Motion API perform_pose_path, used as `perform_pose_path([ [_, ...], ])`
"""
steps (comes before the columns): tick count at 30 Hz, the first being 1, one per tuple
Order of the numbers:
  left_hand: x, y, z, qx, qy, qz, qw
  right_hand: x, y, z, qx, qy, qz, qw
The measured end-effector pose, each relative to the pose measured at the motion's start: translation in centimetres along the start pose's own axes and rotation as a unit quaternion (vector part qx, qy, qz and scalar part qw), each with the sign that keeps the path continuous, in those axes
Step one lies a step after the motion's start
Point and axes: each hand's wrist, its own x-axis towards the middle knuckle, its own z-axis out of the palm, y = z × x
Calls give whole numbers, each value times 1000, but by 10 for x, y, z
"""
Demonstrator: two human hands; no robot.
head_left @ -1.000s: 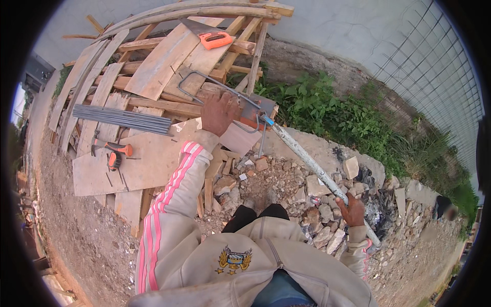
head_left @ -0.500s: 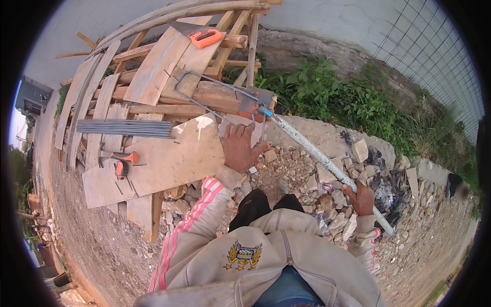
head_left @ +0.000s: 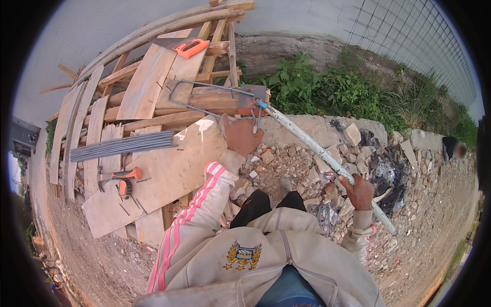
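Observation:
Wrapped round the lower part of a long, scuffed whitish pipe (head_left: 317, 148), my right hand (head_left: 359, 193) is closed. The pipe slants up and left to its blue end, at a reddish metal bending fixture (head_left: 245, 106) fixed on the timber. A thin grey steel rod (head_left: 186, 107), bent into an open rectangle, runs from this fixture over the boards. My left hand (head_left: 243, 137) rests just below the fixture, its fingers curled on the near side of the rod; the fingertips are partly hidden.
On the plywood (head_left: 153, 174) lie a bundle of grey steel rods (head_left: 123, 147), an orange-handled hammer (head_left: 123, 174), a tape measure (head_left: 124, 189) and nails. A handsaw (head_left: 190, 48) lies farther back. Rubble (head_left: 286, 174), plants (head_left: 312, 82) and wire mesh (head_left: 404, 30) are around.
My left hand has gone from spread fingers to curled ones on the rod. The pipe's lower end has swung slightly with my right hand. The view has shifted a little.

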Motion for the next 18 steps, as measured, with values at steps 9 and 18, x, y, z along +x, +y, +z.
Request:
perform_pose_path([
  [9, 13, -39, 4, -34, -48, 80, 995, -48, -52, 2, 1, 57, 48, 997],
  [18, 25, -50, -4, -154, -116, 87, 977, -75, -73, 12, -44, 104, 76, 991],
])
